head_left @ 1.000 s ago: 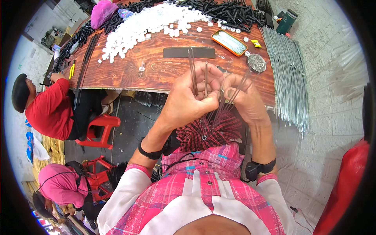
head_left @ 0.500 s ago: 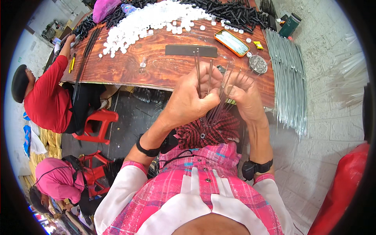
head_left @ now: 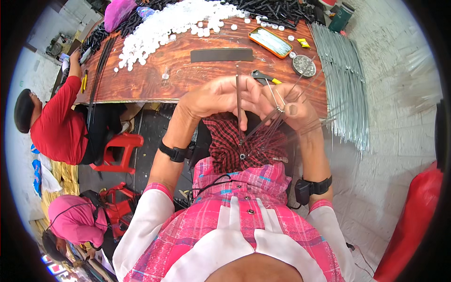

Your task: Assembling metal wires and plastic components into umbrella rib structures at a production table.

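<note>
The tabletop [head_left: 145, 87] is brown wood, with a heap of white caps [head_left: 162, 28], black sticks [head_left: 268, 10] at the back and a tin [head_left: 264, 48] of pale sticks [head_left: 271, 41]. Long silver rods [head_left: 340, 80] lie beside a white wall [head_left: 399, 136]. A person [head_left: 54, 122] in red sits at the left. The right hand [head_left: 297, 110] hides part of the pliers [head_left: 265, 76], its grip pinching thin dark rods [head_left: 265, 126] above a checked cloth [head_left: 221, 150]. The left hand's [head_left: 221, 96] grip is half curled; I cannot tell if it holds one

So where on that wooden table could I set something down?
Bare wood shows left of the dark flat strip, between the white caps and front edge, around one small clear piece. Crowded: far side, caps and black pieces; right edge, silver rods; beyond the right hand, pliers and a dish.
</note>
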Demonstrator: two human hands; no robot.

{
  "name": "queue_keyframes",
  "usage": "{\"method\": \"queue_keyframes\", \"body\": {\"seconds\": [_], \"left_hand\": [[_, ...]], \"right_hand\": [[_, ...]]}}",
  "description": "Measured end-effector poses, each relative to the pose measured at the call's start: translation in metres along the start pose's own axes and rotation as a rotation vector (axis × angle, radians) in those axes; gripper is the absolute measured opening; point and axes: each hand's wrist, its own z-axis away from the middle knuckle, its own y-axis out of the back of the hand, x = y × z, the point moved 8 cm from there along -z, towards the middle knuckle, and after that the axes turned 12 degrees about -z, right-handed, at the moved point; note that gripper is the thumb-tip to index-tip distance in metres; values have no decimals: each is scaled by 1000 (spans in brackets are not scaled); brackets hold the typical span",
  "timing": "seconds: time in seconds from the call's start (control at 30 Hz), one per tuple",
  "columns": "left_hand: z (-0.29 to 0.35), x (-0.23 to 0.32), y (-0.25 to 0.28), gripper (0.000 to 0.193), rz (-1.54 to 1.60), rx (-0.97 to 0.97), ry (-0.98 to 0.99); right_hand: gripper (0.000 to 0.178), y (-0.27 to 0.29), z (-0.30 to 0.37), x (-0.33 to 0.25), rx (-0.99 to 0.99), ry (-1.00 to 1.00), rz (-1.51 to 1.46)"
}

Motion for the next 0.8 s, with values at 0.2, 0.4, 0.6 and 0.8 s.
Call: {"method": "queue_keyframes", "body": {"seconds": [0.2,0.4,0.6,0.8], "left_hand": [[-12,-8,-3,29,-133,226,116],[-13,-4,-7,20,-308,294,94],[-6,-1,2,20,-262,497,-18],[-5,-2,3,23,-237,455,-29]], "right_hand": [[28,6,10,-4,62,-16,61],[27,6,10,-6,80,-36,84],[24,3,9,-12,84,14,214],[23,4,7,-7,77,17,199]]}}
